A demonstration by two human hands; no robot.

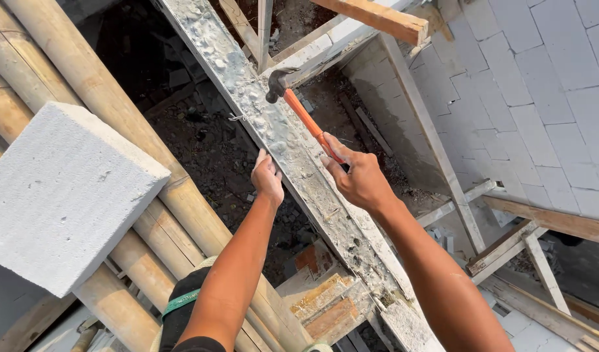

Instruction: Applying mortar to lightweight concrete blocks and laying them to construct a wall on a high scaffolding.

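Your right hand (359, 177) is curled tight around the lower end of an orange-handled hammer with a dark steel head (298, 109), thumb laid along the grip. The handle slants up and to the left, and the head sits over the long, mortar-crusted grey beam (273, 130) that runs diagonally through the scene. Your left hand (267, 179) rests on the left edge of that same beam, just beside the right one, fingers held together and pointing up along it; whether it pinches anything small you cannot tell. A bit of thin wire (237, 118) sticks out from the beam's left edge, above your left fingertips. Both forearms reach up from the bottom of the view, nearly parallel. To your left lie thick bamboo poles (97, 85), with a pale grey lightweight concrete block (61, 195) resting on them. Right of the beam stands a wall of pale grey blocks (540, 85), with a wooden plank (377, 16) crossing overhead and dark rubble-strewn ground (201, 156) far below.
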